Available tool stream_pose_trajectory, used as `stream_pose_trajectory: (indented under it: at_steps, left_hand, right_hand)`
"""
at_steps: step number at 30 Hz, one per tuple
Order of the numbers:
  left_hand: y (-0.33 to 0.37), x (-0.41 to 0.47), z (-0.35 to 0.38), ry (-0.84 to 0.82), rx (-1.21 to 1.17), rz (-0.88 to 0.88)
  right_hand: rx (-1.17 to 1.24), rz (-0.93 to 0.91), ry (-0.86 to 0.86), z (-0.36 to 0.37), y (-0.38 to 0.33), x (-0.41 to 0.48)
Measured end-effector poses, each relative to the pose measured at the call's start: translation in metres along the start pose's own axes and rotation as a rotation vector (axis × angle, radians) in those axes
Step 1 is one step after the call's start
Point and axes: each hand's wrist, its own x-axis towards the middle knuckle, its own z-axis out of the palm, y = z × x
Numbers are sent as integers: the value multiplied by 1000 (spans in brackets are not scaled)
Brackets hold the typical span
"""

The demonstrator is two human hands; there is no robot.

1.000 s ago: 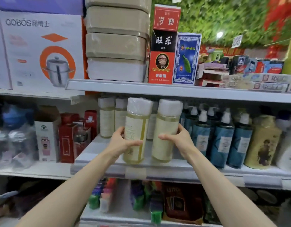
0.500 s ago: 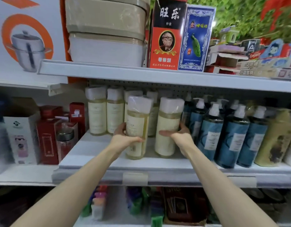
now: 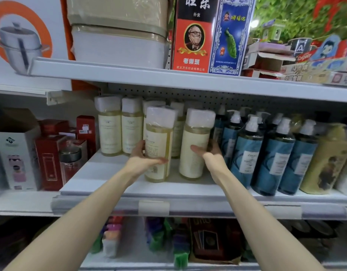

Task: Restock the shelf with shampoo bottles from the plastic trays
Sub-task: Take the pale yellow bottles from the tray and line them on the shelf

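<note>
- Grey metal shop shelving with a pegboard back fills the head view, and its middle shelf [image 3: 188, 190] carries the shampoo stock
- Two pale shampoo bottles with white wrapped caps stand upright near the shelf's front, side by side with a gap between them: the left front bottle [image 3: 159, 137] and the right front bottle [image 3: 196, 133]
- The left hand [image 3: 141, 159] grips the left front bottle low down, thumb across the label, fingers curled behind
- The right hand [image 3: 209, 155] holds the right front bottle, thumb on the label, fingers wrapped round its right side
- Matching bottles [image 3: 110, 126] line up behind; blue pump bottles [image 3: 247, 153] stand just right of the right hand
- Red boxes [image 3: 49, 157] sit on the neighbouring shelf to the left, playing-card boxes [image 3: 192, 36] above
</note>
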Motion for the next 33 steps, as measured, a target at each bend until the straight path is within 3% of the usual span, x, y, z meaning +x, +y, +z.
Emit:
stream_pose_trajectory:
  at_steps: [6,12,18,23,29,33]
  left_hand:
    - [-1,-3,2,16,-30,-4]
    - [-1,-3,3,10,-41,0]
    - [-1,-5,4,16,-57,-4]
    - [-3,-3,4,18,-56,-3]
    - [-2,-4,5,16,-55,-1]
    - [-1,-5,5,17,-46,2]
  right_hand:
    - [-171,15,2,13,-1,-7]
    - [42,-12,-25,-2,0,-7]
    - [-98,-50,42,9,0,-7]
    - [36,54,-78,-1,4,-15]
    - [-32,-57,47,4,2,-7]
    - [-64,32,-32,4,10,-4]
